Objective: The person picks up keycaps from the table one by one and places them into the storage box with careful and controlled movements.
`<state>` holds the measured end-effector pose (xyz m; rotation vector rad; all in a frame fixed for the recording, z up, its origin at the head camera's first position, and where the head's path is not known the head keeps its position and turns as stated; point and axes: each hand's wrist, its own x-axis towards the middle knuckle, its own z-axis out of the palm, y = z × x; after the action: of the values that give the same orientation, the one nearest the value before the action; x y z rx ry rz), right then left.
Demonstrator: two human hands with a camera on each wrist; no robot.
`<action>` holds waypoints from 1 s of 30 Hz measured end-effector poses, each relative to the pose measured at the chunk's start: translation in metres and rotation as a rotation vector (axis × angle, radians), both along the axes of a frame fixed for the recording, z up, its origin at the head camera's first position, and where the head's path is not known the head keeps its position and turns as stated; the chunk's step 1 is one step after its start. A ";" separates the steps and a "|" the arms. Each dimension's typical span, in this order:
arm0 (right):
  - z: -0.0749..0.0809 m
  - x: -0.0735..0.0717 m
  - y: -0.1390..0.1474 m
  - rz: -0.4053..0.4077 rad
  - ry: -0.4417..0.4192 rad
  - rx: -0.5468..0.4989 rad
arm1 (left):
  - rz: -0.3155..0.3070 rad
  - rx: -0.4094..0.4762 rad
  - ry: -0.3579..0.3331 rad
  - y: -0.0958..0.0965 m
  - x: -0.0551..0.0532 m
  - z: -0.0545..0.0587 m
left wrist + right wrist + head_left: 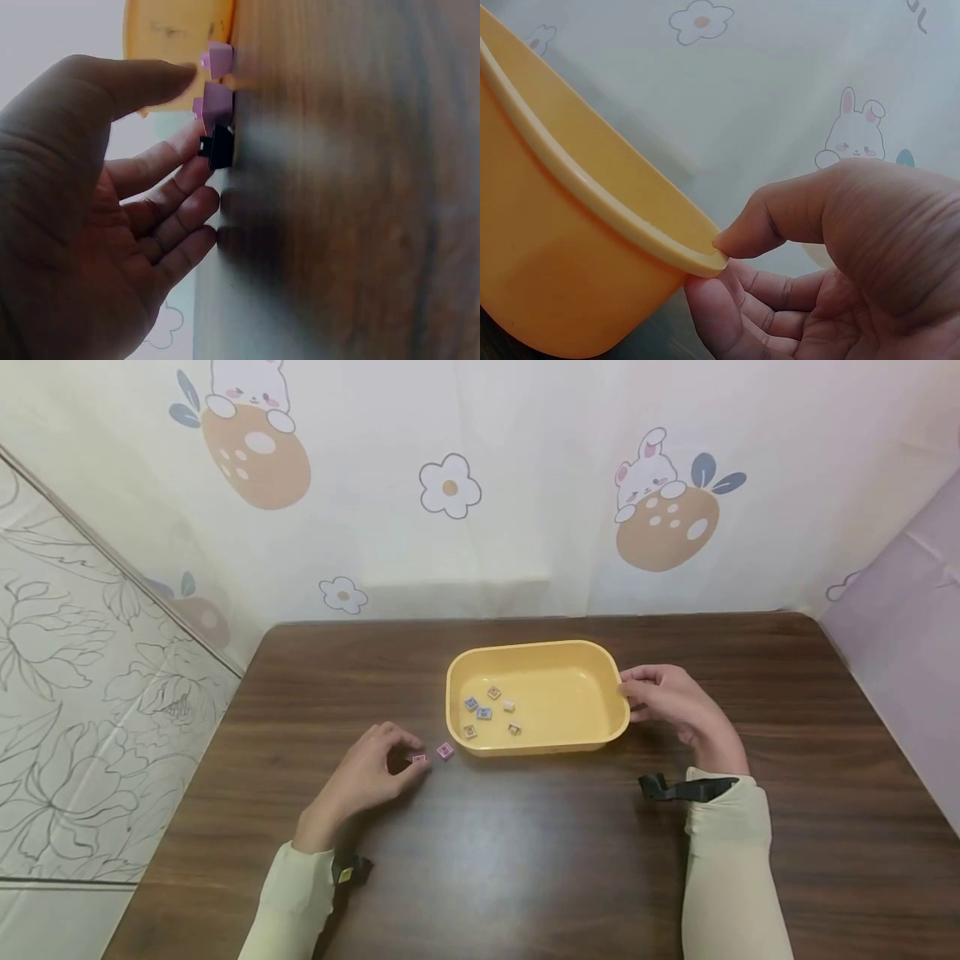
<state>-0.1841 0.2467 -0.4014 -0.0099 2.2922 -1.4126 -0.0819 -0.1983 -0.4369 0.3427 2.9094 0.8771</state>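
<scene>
My left hand (371,771) is low over the table, left of the yellow plastic basin (537,749). Its thumb and fingers are curved but apart, around a small pink block (419,759). Another pink block (446,751) lies between that one and the basin. The left wrist view shows a black block (220,147) by the fingertips; the head view does not show it. With thumb and fingers, my right hand (678,703) pinches the basin's right rim, also seen close up in the right wrist view.
Inside the basin, on its left side, lie several small blocks, among them a blue one (483,714) and a tan one (494,692). A dark wooden table (517,868) carries everything. A patterned curtain (525,543) hangs behind its far edge.
</scene>
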 end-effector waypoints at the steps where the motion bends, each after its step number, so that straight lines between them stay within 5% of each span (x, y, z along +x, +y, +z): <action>1: 0.000 0.000 0.000 0.002 0.004 0.000 | 0.001 -0.004 -0.002 -0.001 0.000 -0.001; 30: 0.001 0.000 -0.002 -0.002 -0.002 -0.011 | 0.005 -0.043 -0.015 -0.002 0.000 -0.004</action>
<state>-0.1845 0.2443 -0.4001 -0.0094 2.2836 -1.4259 -0.0814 -0.2004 -0.4407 0.3243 2.9122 0.8123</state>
